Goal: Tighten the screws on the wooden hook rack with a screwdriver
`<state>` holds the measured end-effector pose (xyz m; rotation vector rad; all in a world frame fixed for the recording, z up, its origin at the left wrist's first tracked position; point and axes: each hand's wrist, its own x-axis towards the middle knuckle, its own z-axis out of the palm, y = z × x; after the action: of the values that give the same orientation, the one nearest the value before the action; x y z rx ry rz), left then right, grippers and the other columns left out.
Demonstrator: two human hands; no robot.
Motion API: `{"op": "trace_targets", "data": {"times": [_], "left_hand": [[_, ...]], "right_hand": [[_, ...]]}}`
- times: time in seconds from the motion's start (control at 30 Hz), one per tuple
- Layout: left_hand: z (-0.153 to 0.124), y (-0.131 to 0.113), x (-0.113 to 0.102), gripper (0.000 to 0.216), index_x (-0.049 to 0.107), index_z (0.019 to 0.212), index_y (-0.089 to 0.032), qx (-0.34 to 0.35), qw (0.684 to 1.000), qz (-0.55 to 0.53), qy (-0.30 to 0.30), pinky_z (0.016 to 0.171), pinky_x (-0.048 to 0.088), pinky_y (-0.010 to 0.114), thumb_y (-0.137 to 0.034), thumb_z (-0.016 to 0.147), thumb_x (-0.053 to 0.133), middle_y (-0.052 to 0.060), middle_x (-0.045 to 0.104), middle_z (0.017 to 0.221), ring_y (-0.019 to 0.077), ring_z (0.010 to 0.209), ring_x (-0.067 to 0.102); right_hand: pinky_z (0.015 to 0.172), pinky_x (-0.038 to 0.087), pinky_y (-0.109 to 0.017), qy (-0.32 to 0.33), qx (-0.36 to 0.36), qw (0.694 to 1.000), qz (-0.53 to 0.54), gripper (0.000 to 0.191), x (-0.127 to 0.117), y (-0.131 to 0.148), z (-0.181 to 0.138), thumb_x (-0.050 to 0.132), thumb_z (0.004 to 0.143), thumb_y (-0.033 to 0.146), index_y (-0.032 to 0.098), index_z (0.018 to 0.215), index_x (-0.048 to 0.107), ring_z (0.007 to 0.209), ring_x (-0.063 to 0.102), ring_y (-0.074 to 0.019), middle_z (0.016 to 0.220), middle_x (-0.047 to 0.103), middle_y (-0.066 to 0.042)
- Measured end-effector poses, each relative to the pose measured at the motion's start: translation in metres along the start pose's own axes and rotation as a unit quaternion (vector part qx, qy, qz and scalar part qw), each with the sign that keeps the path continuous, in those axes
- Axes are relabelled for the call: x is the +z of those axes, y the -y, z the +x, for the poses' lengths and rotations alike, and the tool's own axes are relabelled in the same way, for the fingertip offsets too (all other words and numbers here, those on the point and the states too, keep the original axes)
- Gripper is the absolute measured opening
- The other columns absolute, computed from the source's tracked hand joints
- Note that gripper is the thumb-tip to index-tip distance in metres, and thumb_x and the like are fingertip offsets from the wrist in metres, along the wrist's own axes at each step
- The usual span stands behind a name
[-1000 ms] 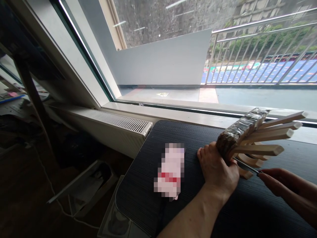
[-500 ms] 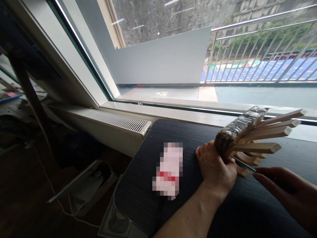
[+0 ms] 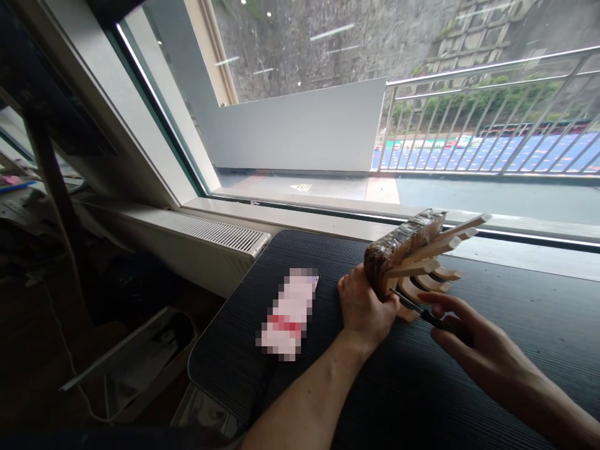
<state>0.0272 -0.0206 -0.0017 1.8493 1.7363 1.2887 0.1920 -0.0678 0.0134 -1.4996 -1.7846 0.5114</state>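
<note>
My left hand point(image 3: 365, 306) is closed round the base of a wooden piece point(image 3: 417, 262) made of several fanned pale sticks, one side wrapped in clear film over something brown. It stands on the dark table point(image 3: 515, 350) near the window. My right hand point(image 3: 473, 340) pinches a thin dark tool point(image 3: 415, 308), like a small screwdriver, whose tip touches the base of the wooden piece just right of my left hand.
A pixelated pink and white packet point(image 3: 288, 312) lies on the table left of my left hand. A white radiator point(image 3: 210, 234) runs under the window sill at the left. Clutter and a tray point(image 3: 135, 362) lie on the floor below.
The view has shifted, so hands and wooden piece sit further left and look smaller. My right hand has come further into view and nearer the base of the piece.
</note>
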Motion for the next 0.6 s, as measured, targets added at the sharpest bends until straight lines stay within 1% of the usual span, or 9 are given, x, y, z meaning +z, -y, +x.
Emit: {"op": "trace_targets", "data": {"times": [0.07,0.13,0.23,0.3,0.4,0.5,0.6], "left_hand": [[0.001,0.002,0.0,0.039,0.053,0.097,-0.021,0.003,1.0,0.004,-0.004,0.094,0.042,0.041,-0.019,0.062,0.072,0.003,0.063,0.093,0.0248,0.099,0.061],[0.003,0.004,-0.001,0.038,0.053,0.095,-0.021,0.006,1.0,-0.004,-0.006,0.093,0.044,0.041,-0.02,0.062,0.072,0.002,0.064,0.091,0.0238,0.095,0.062],[0.006,0.005,-0.005,0.036,0.055,0.093,-0.02,0.009,0.999,-0.03,0.012,0.09,0.046,0.04,-0.022,0.062,0.074,0.002,0.066,0.088,0.0225,0.09,0.063],[0.007,0.005,-0.007,0.036,0.056,0.092,-0.021,0.0,0.998,-0.055,0.037,0.087,0.048,0.039,-0.023,0.062,0.076,0.001,0.068,0.088,0.0214,0.088,0.064],[0.008,0.005,-0.008,0.038,0.059,0.097,-0.022,-0.021,0.992,-0.097,0.072,0.086,0.05,0.036,-0.025,0.063,0.077,0.001,0.069,0.091,0.0205,0.09,0.065],[0.009,0.006,-0.007,0.04,0.061,0.1,-0.022,-0.037,0.986,-0.132,0.093,0.086,0.05,0.036,-0.029,0.064,0.079,0.003,0.07,0.094,0.0201,0.091,0.065],[0.009,0.006,-0.007,0.038,0.061,0.1,-0.02,-0.044,0.979,-0.169,0.108,0.085,0.052,0.034,-0.03,0.067,0.078,0.004,0.071,0.094,0.0189,0.087,0.067]], "right_hand": [[0.065,0.054,-0.026,-0.017,-0.039,0.999,0.011,0.035,0.001,-0.001,-0.006,0.053,0.081,0.033,0.024,0.114,0.059,0.075,0.066,-0.0171,0.094,0.068,-0.005],[0.072,0.054,-0.029,-0.053,-0.078,0.996,0.004,0.028,0.003,-0.001,-0.011,0.054,0.084,0.034,0.024,0.109,0.06,0.084,0.066,-0.0183,0.102,0.067,-0.006],[0.077,0.053,-0.029,-0.099,-0.128,0.986,-0.035,0.023,0.002,-0.001,-0.018,0.053,0.089,0.033,0.023,0.108,0.059,0.091,0.066,-0.0193,0.105,0.066,-0.006],[0.075,0.053,-0.029,-0.098,-0.153,0.98,-0.078,0.023,0.001,-0.001,-0.022,0.05,0.092,0.032,0.024,0.112,0.057,0.089,0.067,-0.0191,0.105,0.066,-0.006],[0.067,0.053,-0.028,-0.092,-0.171,0.971,-0.136,0.023,-0.002,0.002,-0.025,0.049,0.093,0.032,0.024,0.114,0.053,0.081,0.068,-0.0184,0.101,0.067,-0.005],[0.062,0.051,-0.026,-0.111,-0.189,0.965,-0.148,0.019,-0.006,0.009,-0.024,0.049,0.093,0.029,0.023,0.111,0.053,0.075,0.067,-0.0164,0.097,0.068,-0.003],[0.063,0.049,-0.024,-0.106,-0.216,0.957,-0.164,0.017,-0.012,0.016,-0.02,0.048,0.094,0.027,0.023,0.108,0.056,0.077,0.067,-0.0153,0.099,0.068,-0.003]]}}
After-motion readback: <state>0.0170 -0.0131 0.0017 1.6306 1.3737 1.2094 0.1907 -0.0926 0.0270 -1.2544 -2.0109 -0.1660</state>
